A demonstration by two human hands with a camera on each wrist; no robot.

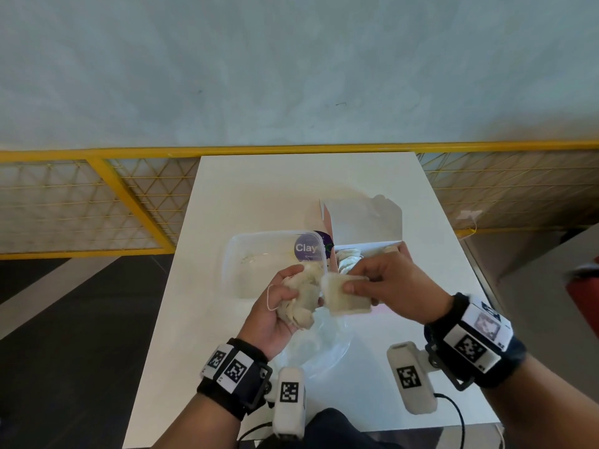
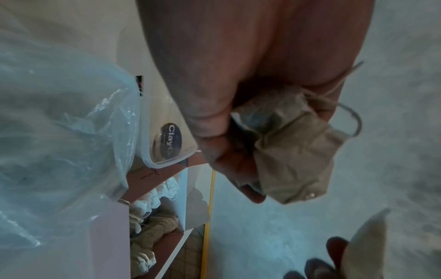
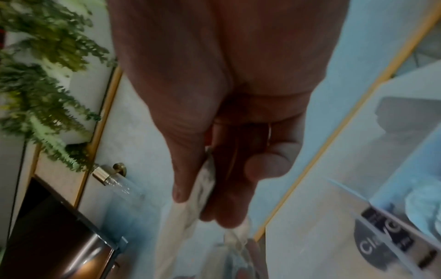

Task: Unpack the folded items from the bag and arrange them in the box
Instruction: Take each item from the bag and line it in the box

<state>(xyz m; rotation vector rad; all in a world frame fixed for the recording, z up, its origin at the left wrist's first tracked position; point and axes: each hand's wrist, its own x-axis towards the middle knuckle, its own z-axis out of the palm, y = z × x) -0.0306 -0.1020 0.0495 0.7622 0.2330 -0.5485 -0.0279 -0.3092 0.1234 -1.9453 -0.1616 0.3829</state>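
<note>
My left hand grips a bunch of beige folded cloth pieces with a loose string loop; the same bunch shows in the left wrist view. Just to its right, my right hand pinches one flat folded beige piece between thumb and fingers, seen edge-on in the right wrist view. Both hands hover above a crumpled clear plastic bag on the white table. Behind the right hand stands an open white cardboard box with folded white and beige items inside.
A clear plastic lid or tub with a purple round label lies left of the box. A yellow mesh railing runs behind the table. The far half of the table is bare. A green plant shows in the right wrist view.
</note>
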